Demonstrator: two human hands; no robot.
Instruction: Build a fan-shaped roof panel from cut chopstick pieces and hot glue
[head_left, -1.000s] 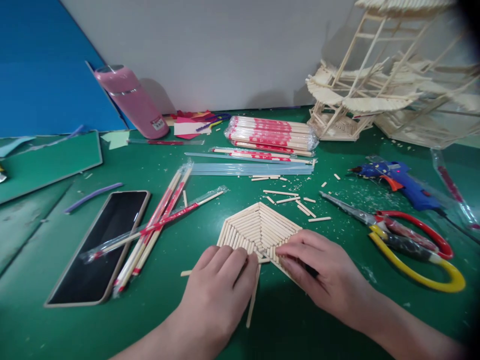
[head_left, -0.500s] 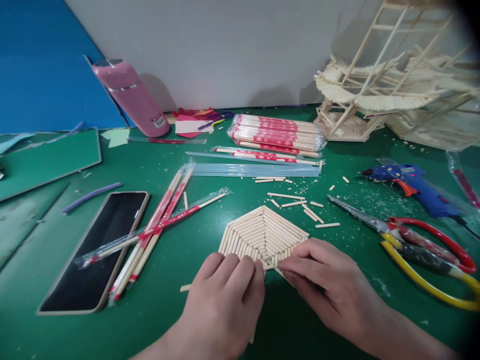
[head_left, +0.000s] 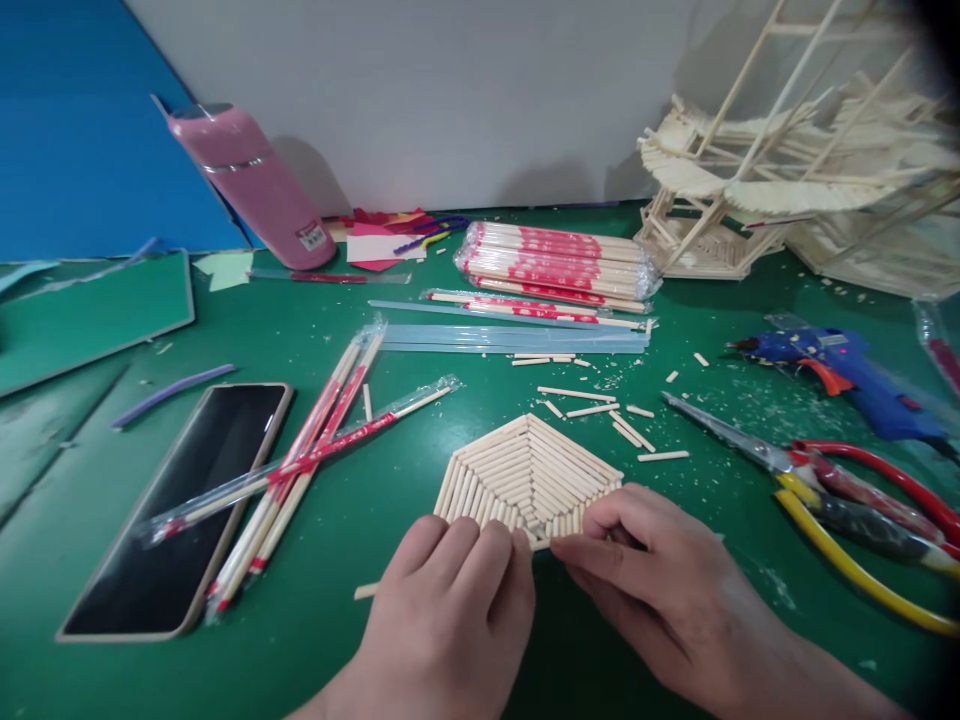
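A hexagon-shaped panel of pale wooden sticks, laid in nested rows, rests on the green table between my hands. My left hand has its fingers curled over the panel's near left edge, thumb and forefinger pressed together there. A stick end pokes out to the left from under that hand. At the near right edge my right hand is closed in a pinch on the panel, fingertips by its lower middle. My hands hide much of the near side. Short cut stick pieces lie beyond the panel.
To the right are long-nosed pliers and a blue glue gun. Wrapped chopsticks cross a phone on the left. Behind are a chopstick bundle, glue sticks, a pink bottle and a stick model.
The view has shifted slightly. Stick ends that showed below my left hand and beside my right fingertips are out of sight. Both hands stay at the panel's near edge.
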